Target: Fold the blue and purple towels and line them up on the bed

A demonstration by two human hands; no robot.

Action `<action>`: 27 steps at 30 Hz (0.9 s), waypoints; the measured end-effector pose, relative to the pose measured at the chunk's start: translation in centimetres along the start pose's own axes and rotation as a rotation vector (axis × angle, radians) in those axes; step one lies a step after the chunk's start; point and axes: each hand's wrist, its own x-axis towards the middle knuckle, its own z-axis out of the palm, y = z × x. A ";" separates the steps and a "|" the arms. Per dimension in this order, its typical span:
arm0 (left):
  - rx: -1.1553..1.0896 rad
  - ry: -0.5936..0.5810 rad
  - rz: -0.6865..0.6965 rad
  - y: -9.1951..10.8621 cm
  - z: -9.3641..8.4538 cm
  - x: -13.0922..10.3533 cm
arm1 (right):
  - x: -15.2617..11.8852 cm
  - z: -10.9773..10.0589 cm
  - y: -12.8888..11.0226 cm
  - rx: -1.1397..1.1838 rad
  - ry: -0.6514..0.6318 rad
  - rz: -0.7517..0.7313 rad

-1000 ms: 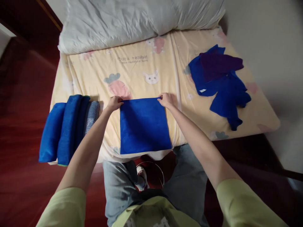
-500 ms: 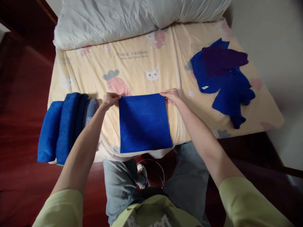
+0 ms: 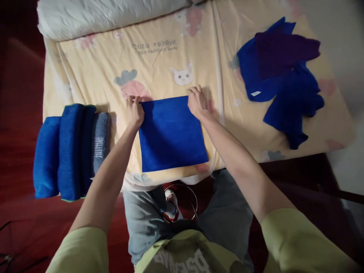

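A blue square cloth (image 3: 172, 134) lies flat on the patterned bed sheet (image 3: 159, 79), near the bed's front edge. My left hand (image 3: 135, 110) is closed on its far left corner, fingers curled. At the far right corner, my right hand (image 3: 196, 100) is closed on the cloth in the same way. The fingertips of both hands are partly hidden where they meet the fabric.
Folded blue towels (image 3: 69, 151) and a grey towel (image 3: 101, 142) stand in a row at the left. Crumpled blue cloths (image 3: 295, 94) with a purple cloth (image 3: 281, 55) lie at the right. A pale quilt (image 3: 108, 17) is along the far edge.
The cloth now lies farther onto the bed, back from its front edge. Both hands have moved forward with its far corners, and their fingers are more curled. The view has shifted slightly.
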 end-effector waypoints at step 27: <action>0.072 -0.220 0.452 1.2 -3.0 -30.0 | -31.8 -1.4 -5.6 -0.218 -0.108 -0.320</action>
